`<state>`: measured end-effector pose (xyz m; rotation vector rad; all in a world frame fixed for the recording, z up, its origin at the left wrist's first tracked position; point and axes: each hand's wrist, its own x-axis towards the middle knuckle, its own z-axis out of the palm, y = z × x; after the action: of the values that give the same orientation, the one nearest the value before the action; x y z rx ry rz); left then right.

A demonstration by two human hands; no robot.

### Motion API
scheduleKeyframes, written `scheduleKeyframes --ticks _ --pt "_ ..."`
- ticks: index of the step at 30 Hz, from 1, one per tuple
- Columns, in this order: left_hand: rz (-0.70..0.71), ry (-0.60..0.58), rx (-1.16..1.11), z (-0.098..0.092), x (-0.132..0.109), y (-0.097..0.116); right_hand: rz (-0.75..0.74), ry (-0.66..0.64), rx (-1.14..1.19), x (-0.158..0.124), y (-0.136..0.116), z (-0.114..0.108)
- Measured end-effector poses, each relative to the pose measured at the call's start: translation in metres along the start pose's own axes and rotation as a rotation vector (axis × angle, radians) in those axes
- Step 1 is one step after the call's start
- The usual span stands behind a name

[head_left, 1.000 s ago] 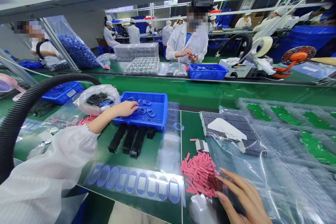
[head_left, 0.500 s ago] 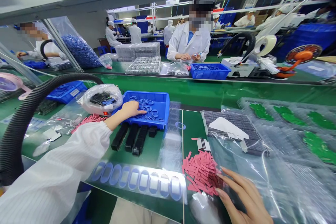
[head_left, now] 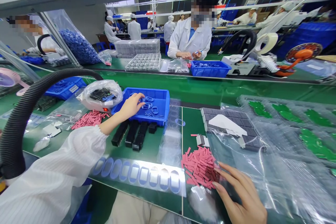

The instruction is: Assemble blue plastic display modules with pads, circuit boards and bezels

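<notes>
My left hand (head_left: 132,105) reaches into a blue bin (head_left: 160,95) of small blue ring-shaped parts (head_left: 149,107); its fingers curl over the parts, and I cannot make out whether they grip one. My right hand (head_left: 240,196) lies at the near right with fingers stretched out, fingertips on a pile of small pink strips (head_left: 199,168) next to clear plastic bags (head_left: 275,168). A strip of oval blue-rimmed labels (head_left: 141,175) lies along the near edge. Black blocks (head_left: 131,134) sit in front of the bin.
A black corrugated hose (head_left: 23,112) arches on the left. A bagged bundle of dark parts (head_left: 101,95) and another pink pile (head_left: 89,118) lie left of the bin. Green parts in bags (head_left: 301,122) lie to the right. Across the conveyor a person in white (head_left: 191,40) works.
My left hand has shifted a little inside the blue bin, with its fingers now curled over the parts. My right hand stays on the pink strips. The view moved slightly.
</notes>
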<state>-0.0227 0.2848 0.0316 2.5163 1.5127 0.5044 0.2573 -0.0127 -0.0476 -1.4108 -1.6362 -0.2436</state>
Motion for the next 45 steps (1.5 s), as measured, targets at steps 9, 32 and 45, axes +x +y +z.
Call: scheduleKeyframes --ticks 9,32,45 --pt "0.003 0.183 -0.327 0.010 0.000 -0.016 0.033 -0.006 -0.016 0.001 -0.004 0.000" --pt "0.256 -0.134 -0.775 0.010 -0.220 0.140 -0.028 -0.111 0.201 0.004 -0.064 -0.015" --pt "0.366 0.025 -0.844 -0.001 -0.234 0.132 -0.151 -0.312 0.133 0.017 -0.094 -0.021"
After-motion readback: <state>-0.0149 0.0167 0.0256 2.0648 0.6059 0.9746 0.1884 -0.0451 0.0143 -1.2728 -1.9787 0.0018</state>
